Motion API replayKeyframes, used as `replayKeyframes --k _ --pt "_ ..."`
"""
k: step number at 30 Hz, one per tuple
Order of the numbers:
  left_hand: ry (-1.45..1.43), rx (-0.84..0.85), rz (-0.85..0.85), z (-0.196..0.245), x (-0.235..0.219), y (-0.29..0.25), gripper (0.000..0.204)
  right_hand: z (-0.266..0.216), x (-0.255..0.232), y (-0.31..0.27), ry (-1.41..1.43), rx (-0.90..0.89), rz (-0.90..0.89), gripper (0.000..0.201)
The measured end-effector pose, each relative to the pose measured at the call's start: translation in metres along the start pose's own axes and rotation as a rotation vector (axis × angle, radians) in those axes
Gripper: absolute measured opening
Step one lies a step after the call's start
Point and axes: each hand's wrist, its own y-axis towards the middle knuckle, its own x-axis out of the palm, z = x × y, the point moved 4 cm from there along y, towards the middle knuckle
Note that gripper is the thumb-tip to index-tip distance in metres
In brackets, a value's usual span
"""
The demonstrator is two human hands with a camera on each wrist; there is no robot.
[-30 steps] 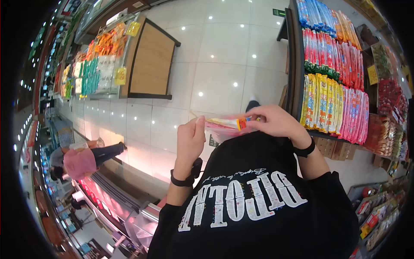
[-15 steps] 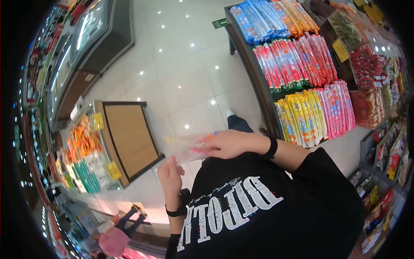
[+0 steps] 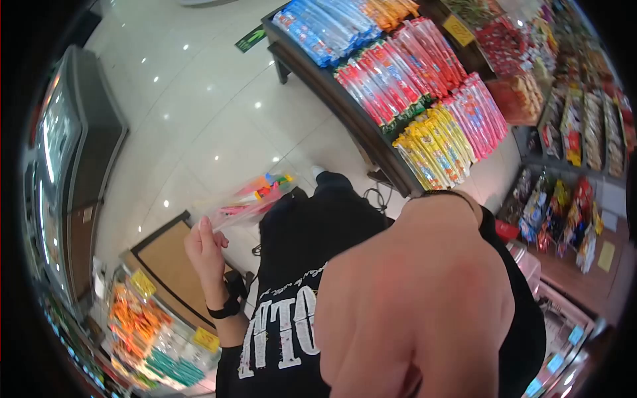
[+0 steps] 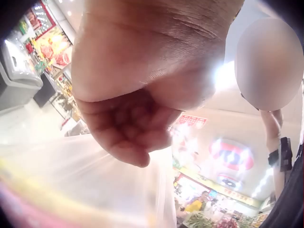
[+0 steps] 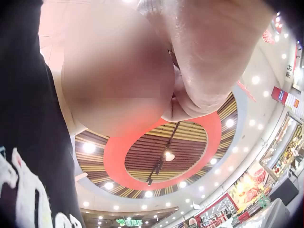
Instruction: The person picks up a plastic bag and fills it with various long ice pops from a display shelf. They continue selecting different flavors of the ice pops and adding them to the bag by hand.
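Observation:
The left hand [image 3: 204, 247] grips the gathered top of a clear plastic bag [image 3: 229, 202], its fingers curled round the plastic. Colourful wrapped items [image 3: 262, 189] lie inside the bag, which hangs over the floor. From the left wrist view, the curled fingers of the left hand [image 4: 137, 95] hold the pale film of the bag [image 4: 104, 180]. The right hand [image 3: 418, 292] is raised close to the head camera, large in view, away from the bag. In the right wrist view the right hand [image 5: 209, 57] is beside the blurred head; its fingertips are hidden.
A dark display table [image 3: 345, 126] with rows of long coloured packets stands ahead to the right. Hanging snack packets [image 3: 574, 205] are at the far right. A wooden-sided stand [image 3: 172, 268] with orange and green goods is at lower left, a glass-topped case [image 3: 86, 146] farther left.
The right hand has left the bag and come up close to the head camera. The left hand still grips the bag. The view has turned, shifting the display table leftward.

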Motion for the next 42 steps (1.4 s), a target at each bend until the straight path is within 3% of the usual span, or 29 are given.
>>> replayKeyframes --k 10,16,19,21,22,23,24,26,29,32,35,39,42 --pt "0.171 0.033 -0.241 0.013 -0.069 0.107 0.042 0.025 0.006 0.086 -0.170 -0.126 0.174 0.033" --pt "0.236 0.097 -0.326 0.030 -0.079 0.153 0.043 0.028 0.000 0.100 -0.318 -0.151 0.311 0.027" --pt "0.221 0.123 -0.353 0.042 -0.083 0.174 0.043 0.034 -0.032 0.092 -0.476 -0.059 0.495 0.024" --pt "0.222 0.165 -0.342 0.056 -0.079 0.183 0.043 0.056 -0.077 0.063 -0.612 0.161 0.741 0.023" --pt "0.238 0.165 -0.320 0.058 -0.078 0.189 0.044 0.078 -0.103 0.038 -0.654 0.360 0.834 0.030" --pt "0.241 0.167 -0.320 0.063 -0.074 0.192 0.043 0.114 -0.130 0.005 -0.442 0.335 1.033 0.027" --pt "0.244 0.166 -0.319 0.068 -0.067 0.193 0.044 0.144 -0.155 -0.035 -0.390 0.501 1.196 0.023" --pt "0.250 0.176 -0.362 0.073 -0.063 0.207 0.044 0.193 -0.195 -0.119 -0.634 0.766 1.407 0.020" --pt "0.212 0.134 -0.341 0.084 -0.045 0.222 0.043 0.238 -0.229 -0.220 -0.905 0.994 1.660 0.029" --pt "0.202 0.108 -0.334 0.094 -0.025 0.242 0.041 0.239 -0.263 -0.251 -0.861 1.094 1.695 0.028" --pt "0.237 0.075 -0.310 0.108 0.000 0.258 0.042 0.233 -0.313 -0.256 -0.943 1.074 1.756 0.027" --pt "0.287 0.071 -0.282 0.125 0.028 0.279 0.043 0.226 -0.387 -0.249 -1.099 0.867 1.826 0.036" --pt "0.344 0.064 -0.235 0.143 0.056 0.288 0.044 0.233 -0.427 -0.242 -1.042 0.992 1.752 0.039"
